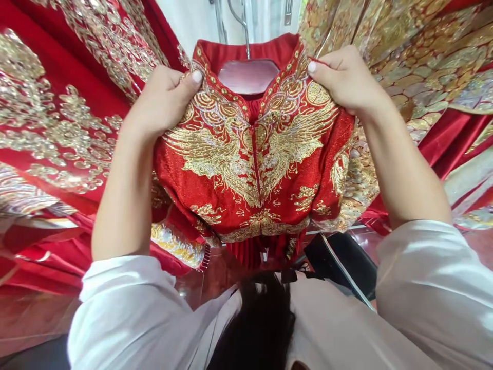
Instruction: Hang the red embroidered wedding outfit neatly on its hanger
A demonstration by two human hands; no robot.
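A red jacket (pixel 285 182) with gold bird embroidery and a stand collar hangs in front of me on a hanger (pixel 247 46) with a metal hook. My left hand (pixel 167 97) is closed on its shoulder at the left, thumb on top of the cloth. At the opposite shoulder, my right hand (pixel 342 77) grips the fabric in the same way. Both hands' other fingers are mostly hidden behind the cloth. A pale pinkish panel (pixel 249 77) shows inside the neck opening. The front is joined down the middle, and red pleated cloth (pixel 246 252) hangs below the hem.
Red garments with gold and silver sequins (pixel 73 118) hang close on the left. Gold-patterned garments (pixel 408 67) crowd the right side. A black flat-sided object (pixel 342 262) lies low at the right, above a reddish tiled floor (pixel 215 282).
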